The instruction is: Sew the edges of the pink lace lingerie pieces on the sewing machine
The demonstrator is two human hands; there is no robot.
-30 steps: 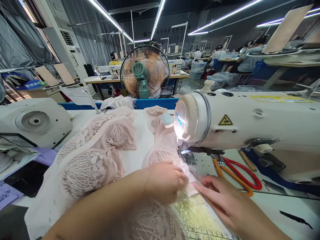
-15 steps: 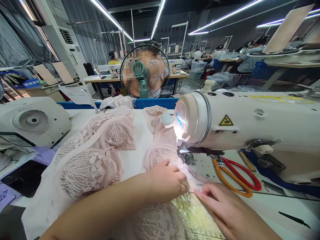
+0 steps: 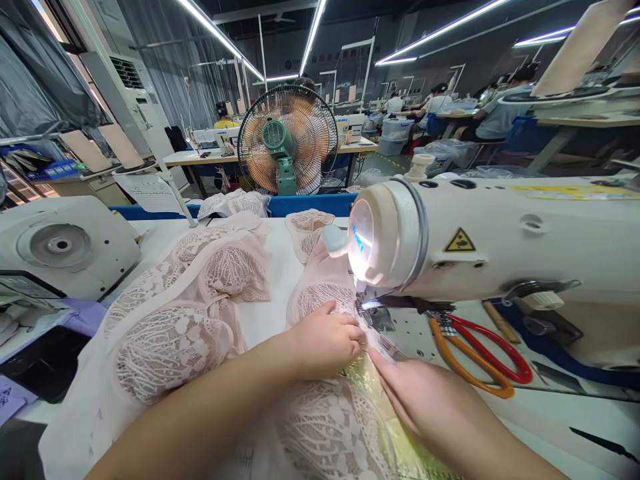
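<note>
A pale pink lace bra (image 3: 320, 297) lies partly beneath the needle area of a white sewing machine (image 3: 480, 233). My left hand (image 3: 327, 343) presses on it with fingers curled round the fabric, just left of the presser foot (image 3: 364, 308). Close in front of the foot, my right hand (image 3: 415, 390) pinches the bra's edge between thumb and fingers; its fingertips are partly hidden. Below both hands, another lace cup (image 3: 325, 427) spreads toward me, beside a shiny yellow strip (image 3: 363, 373) on the machine bed.
More pink lace bras (image 3: 160, 347) are heaped at left. Scissors with orange and red handles (image 3: 475, 353) lie under the machine arm. A black phone (image 3: 45, 360) rests far left, and black tweezers (image 3: 603, 440) lie at right. A fan (image 3: 285, 143) stands beyond the table.
My right hand has moved up and left, closer to the needle area. My left hand has shifted slightly left, and the lower lace cup shows more.
</note>
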